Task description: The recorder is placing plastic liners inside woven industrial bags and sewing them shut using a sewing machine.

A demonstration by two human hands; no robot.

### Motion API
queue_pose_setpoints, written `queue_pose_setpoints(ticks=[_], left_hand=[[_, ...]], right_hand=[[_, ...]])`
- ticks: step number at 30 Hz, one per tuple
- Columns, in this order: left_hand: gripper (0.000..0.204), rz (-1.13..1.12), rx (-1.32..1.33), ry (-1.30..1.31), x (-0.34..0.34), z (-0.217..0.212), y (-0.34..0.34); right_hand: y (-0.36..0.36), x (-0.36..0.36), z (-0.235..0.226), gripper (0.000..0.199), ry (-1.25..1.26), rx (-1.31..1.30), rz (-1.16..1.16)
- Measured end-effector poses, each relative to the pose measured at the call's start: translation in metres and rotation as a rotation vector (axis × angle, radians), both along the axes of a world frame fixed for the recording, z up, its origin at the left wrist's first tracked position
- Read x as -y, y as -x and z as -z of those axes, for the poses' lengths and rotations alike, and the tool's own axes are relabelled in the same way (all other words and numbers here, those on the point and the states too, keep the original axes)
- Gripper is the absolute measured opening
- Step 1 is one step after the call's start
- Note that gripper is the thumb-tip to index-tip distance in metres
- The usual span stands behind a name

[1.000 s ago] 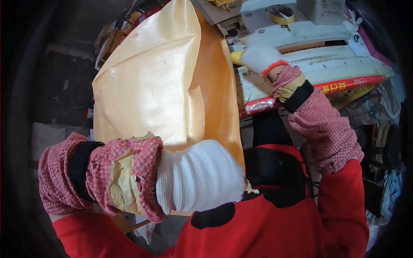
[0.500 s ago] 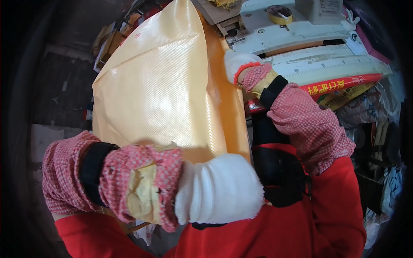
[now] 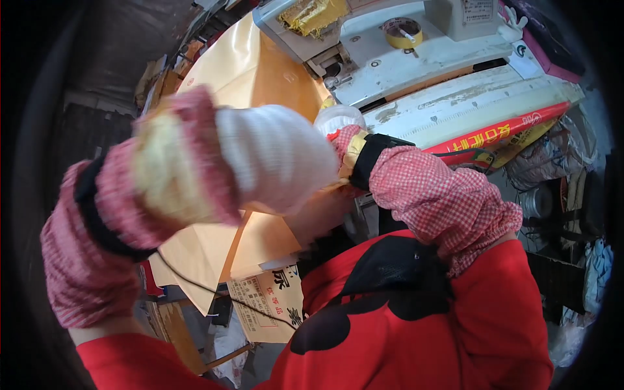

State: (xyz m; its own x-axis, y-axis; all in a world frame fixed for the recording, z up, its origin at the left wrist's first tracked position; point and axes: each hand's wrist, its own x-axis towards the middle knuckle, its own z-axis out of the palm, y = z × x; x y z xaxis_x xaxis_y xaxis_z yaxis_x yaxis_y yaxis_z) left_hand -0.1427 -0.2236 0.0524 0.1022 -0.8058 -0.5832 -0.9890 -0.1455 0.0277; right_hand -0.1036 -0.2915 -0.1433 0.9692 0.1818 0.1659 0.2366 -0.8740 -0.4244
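Both hands are up in front of the chest and the big yellow woven sack (image 3: 260, 71) hangs between them. Its long axis runs away from the person, from the lap up toward the grey machine (image 3: 416, 71) on the far side, and it leans a little to the person's left.

The left hand (image 3: 260, 156), in a white knit glove with a pink checked sleeve guard behind it, is raised high and close to the camera, blurred. It sits in front of the sack's middle, so most of the sheet lies beyond and below it. Fingers look curled, but whether they pinch the fabric I cannot tell; the glove hides the contact.

The right hand (image 3: 338, 127) is the farther one, at the sack's right edge. Only the gloved knuckles and the red cuff show; it seems closed against that edge, though the grip itself is hidden behind the wrist.

So the left hand is nearer to the viewer and the right is nearer to the machine. The sack's lower end droops past the left forearm, over a printed paper bag (image 3: 270, 302) down by the red jacket (image 3: 416, 325).

A roll of yellow tape (image 3: 402, 31) sits on the machine top, well apart from both hands.
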Motion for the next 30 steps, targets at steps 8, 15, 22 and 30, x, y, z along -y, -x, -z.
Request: queue_pose_setpoints(ticks=[8, 15, 22, 30], left_hand=[[0.020, -0.237, -0.170, -0.377, 0.022, 0.004, 0.061], [0.021, -0.073, -0.066, 0.004, 0.010, 0.013, 0.002], [0.015, 0.053, 0.491, -0.131, -0.014, -0.055, -0.077], [0.012, -0.225, -0.027, 0.335, -0.002, 0.048, 0.057]], right_hand=[[-0.036, -0.018, -0.019, 0.015, -0.009, -0.012, -0.076], [-0.050, -0.015, -0.021, 0.016, 0.016, -0.021, -0.114], [-0.037, -0.068, -0.046, 0.019, 0.063, -0.056, -0.180], [-0.012, -0.008, 0.015, 0.016, 0.012, 0.095, -0.176]])
